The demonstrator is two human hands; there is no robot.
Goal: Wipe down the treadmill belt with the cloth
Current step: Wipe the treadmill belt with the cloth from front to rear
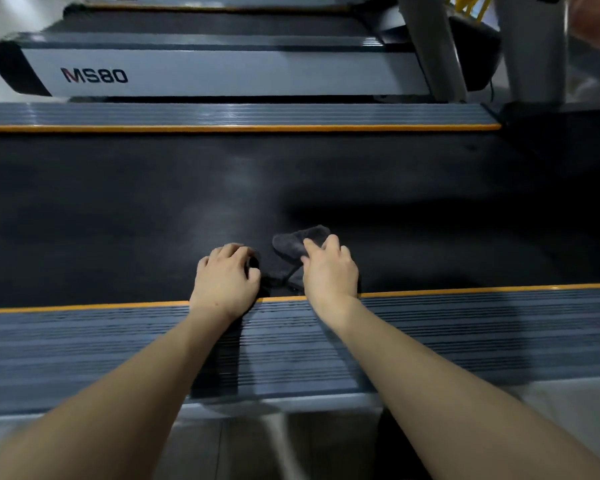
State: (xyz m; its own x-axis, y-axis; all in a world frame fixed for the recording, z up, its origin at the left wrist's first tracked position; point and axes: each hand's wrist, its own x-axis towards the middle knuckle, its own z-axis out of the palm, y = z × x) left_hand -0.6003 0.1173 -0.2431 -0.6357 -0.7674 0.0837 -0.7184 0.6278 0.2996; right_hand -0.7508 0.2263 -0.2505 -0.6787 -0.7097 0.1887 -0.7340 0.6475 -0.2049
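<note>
Both hands, left point(225, 276) and right point(329, 270), curled onto the dark cloth point(300, 241) on the belt point(118, 202); flattening it first would probably wipe better.

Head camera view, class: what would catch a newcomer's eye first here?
Two bare forearms reach from the bottom edge to the wide black treadmill belt. There the left hand and right hand press a crumpled dark grey cloth. A second treadmill's pale side panel with MS80 lettering sits top left.

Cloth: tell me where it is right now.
In the head view the cloth lies bunched on the belt near its front orange edge, a little right of centre, under both hands: left hand, right hand.
</note>
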